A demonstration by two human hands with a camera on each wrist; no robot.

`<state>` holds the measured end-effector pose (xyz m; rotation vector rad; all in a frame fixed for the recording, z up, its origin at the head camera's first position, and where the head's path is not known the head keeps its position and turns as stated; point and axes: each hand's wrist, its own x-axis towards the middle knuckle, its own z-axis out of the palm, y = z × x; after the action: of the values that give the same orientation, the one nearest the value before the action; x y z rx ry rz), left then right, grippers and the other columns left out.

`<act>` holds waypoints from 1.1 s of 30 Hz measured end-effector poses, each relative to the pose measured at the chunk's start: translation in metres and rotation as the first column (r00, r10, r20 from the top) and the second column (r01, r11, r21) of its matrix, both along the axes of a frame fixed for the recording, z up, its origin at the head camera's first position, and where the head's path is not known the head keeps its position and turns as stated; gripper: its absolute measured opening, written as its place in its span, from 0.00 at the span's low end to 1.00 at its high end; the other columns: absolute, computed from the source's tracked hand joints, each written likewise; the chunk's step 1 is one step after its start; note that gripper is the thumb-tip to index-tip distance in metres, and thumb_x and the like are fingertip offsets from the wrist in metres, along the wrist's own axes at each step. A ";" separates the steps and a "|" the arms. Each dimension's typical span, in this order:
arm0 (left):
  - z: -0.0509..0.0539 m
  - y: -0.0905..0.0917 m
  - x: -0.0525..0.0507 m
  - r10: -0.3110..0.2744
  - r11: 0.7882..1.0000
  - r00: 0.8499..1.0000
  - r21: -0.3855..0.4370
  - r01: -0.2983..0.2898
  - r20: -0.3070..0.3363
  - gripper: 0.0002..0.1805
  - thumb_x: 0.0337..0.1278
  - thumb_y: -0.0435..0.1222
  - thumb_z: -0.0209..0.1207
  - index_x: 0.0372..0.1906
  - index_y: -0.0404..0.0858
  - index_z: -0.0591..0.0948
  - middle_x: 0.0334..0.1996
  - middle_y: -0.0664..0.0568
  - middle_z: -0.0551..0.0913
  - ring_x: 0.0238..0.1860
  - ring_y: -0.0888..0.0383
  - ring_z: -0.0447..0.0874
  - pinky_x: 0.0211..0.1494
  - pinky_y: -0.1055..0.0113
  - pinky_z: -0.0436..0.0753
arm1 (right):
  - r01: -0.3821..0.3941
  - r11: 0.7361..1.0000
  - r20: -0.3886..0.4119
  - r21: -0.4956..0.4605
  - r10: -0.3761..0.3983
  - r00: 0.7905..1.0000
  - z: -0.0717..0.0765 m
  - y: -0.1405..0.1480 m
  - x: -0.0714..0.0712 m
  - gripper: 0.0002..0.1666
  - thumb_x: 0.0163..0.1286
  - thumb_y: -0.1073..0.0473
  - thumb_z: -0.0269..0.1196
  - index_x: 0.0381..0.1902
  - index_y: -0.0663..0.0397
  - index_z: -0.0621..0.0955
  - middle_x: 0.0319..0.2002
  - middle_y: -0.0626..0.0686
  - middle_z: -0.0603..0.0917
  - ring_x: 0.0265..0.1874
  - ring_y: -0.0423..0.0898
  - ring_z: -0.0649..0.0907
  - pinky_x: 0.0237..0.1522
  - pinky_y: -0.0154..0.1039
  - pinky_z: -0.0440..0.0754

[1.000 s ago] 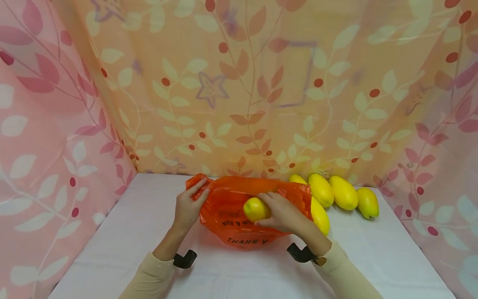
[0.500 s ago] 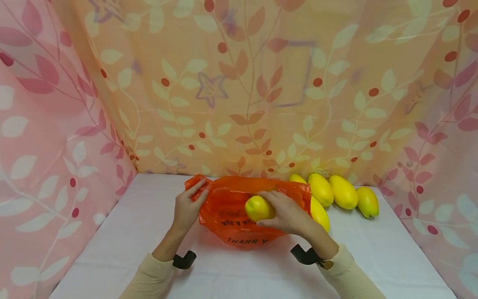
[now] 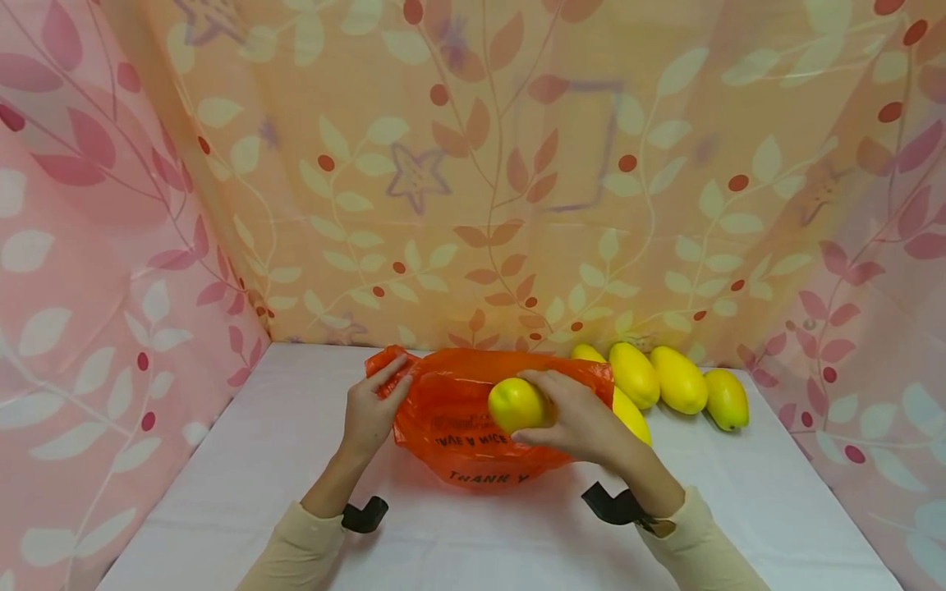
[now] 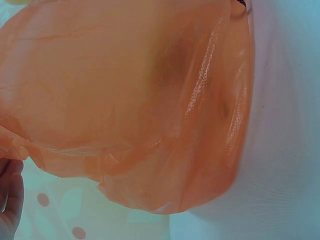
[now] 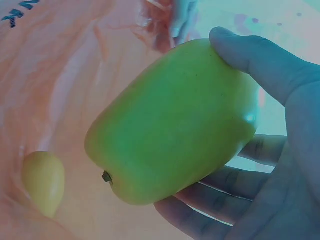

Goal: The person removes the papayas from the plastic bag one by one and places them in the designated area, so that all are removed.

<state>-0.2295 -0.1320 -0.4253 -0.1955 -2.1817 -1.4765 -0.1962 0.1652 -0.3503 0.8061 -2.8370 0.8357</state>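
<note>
An orange-red plastic bag [image 3: 473,474] with black print lies on the table in the head view. My left hand [image 3: 372,417] pinches its left edge, and those fingers show at the corner of the left wrist view. My right hand [image 3: 580,420] holds a yellow mango [image 3: 513,405] over the bag. In the right wrist view the thumb lies on one side of this mango [image 5: 170,125] and the fingers on the other; a short stem is at its far end. A second yellow mango [image 5: 44,182] lies against the bag's film there, apparently inside the bag.
Several more mangoes [image 3: 678,380] lie at the back right of the white table [image 3: 739,509]. One mango [image 3: 630,416] is partly hidden behind the bag and right hand. Patterned cloth walls [image 3: 473,164] enclose the table at the back and sides.
My right hand has lifted the mango slightly and moved a little to the right, and the mango looks larger. The left hand has stayed at the bag's edge.
</note>
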 end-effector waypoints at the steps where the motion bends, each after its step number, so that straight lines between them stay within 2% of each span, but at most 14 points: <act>1: 0.000 0.000 0.000 0.001 1.000 1.000 -0.005 -0.001 -0.001 0.20 0.60 0.35 0.64 0.57 0.38 0.82 0.51 0.41 0.85 0.36 0.56 0.85 0.34 0.80 0.82 | -0.004 1.000 0.001 -0.012 0.004 1.000 0.001 0.001 0.001 0.45 0.50 0.43 0.76 0.63 0.49 0.73 0.58 0.47 0.79 0.52 0.46 0.80 0.52 0.46 0.82; 10: -0.002 -0.001 -0.001 0.001 1.000 1.000 0.005 -0.001 0.006 0.20 0.60 0.35 0.64 0.57 0.38 0.82 0.51 0.41 0.86 0.39 0.52 0.85 0.35 0.79 0.83 | -0.009 0.998 -0.012 -0.064 0.008 1.000 0.007 0.007 0.004 0.47 0.50 0.40 0.75 0.64 0.49 0.73 0.60 0.47 0.79 0.50 0.43 0.80 0.50 0.43 0.82; 15: -0.001 -0.001 0.000 0.003 1.000 1.000 0.004 -0.003 0.012 0.20 0.60 0.35 0.64 0.57 0.38 0.82 0.51 0.42 0.85 0.40 0.51 0.86 0.36 0.79 0.83 | -0.008 0.997 -0.072 -0.081 0.002 0.997 0.013 0.010 0.006 0.46 0.50 0.42 0.76 0.65 0.51 0.73 0.60 0.49 0.79 0.49 0.45 0.82 0.49 0.45 0.84; 20: 0.001 -0.002 0.001 -0.006 1.000 1.000 0.007 0.006 0.019 0.20 0.60 0.35 0.64 0.58 0.39 0.82 0.52 0.42 0.85 0.35 0.55 0.85 0.34 0.79 0.82 | -0.018 0.994 -0.127 -0.112 0.004 0.992 0.021 0.015 0.008 0.47 0.51 0.43 0.76 0.66 0.51 0.72 0.62 0.49 0.78 0.49 0.44 0.81 0.49 0.44 0.84; 26: 0.002 -0.002 0.001 -0.012 1.000 0.999 0.016 0.011 0.034 0.20 0.61 0.37 0.64 0.58 0.40 0.82 0.52 0.41 0.85 0.38 0.51 0.86 0.35 0.81 0.81 | -0.022 0.990 -0.182 -0.140 -0.004 0.983 0.027 0.023 0.009 0.44 0.51 0.47 0.76 0.64 0.51 0.74 0.56 0.49 0.82 0.46 0.43 0.81 0.46 0.43 0.84; 33: 0.003 -0.001 0.002 -0.007 1.000 0.999 0.006 0.007 0.040 0.20 0.62 0.37 0.63 0.58 0.39 0.82 0.51 0.39 0.85 0.39 0.50 0.85 0.34 0.82 0.80 | 0.020 0.980 -0.195 -0.199 -0.060 0.979 0.034 0.033 0.015 0.41 0.51 0.51 0.77 0.62 0.53 0.75 0.52 0.52 0.83 0.44 0.45 0.82 0.46 0.40 0.85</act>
<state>-0.2272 -0.1327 -0.4220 -0.1731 -2.2105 -1.5024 -0.1814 0.1986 -0.3166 0.7565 -2.5398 0.9525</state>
